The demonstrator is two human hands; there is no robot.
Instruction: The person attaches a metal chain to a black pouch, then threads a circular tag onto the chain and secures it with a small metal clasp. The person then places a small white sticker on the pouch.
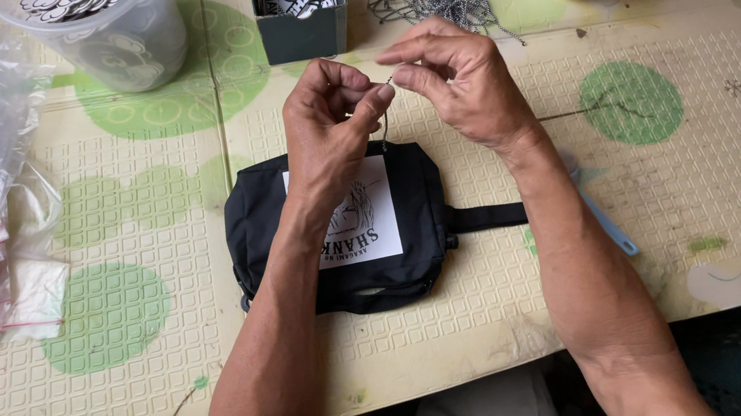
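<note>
Pinching a thin chain (385,119), both hands (393,107) hover above the black pouch (420,199).

A thin metal ball chain (386,106) is hanging pinched between the fingertips (383,92) of both hands, its upper end sitting right at the pinch and its short length drooping just below them. A black pouch (413,221) with 1 white printed patch is lying flat directly beneath the fingers, its strap trailing toward the right.
</note>
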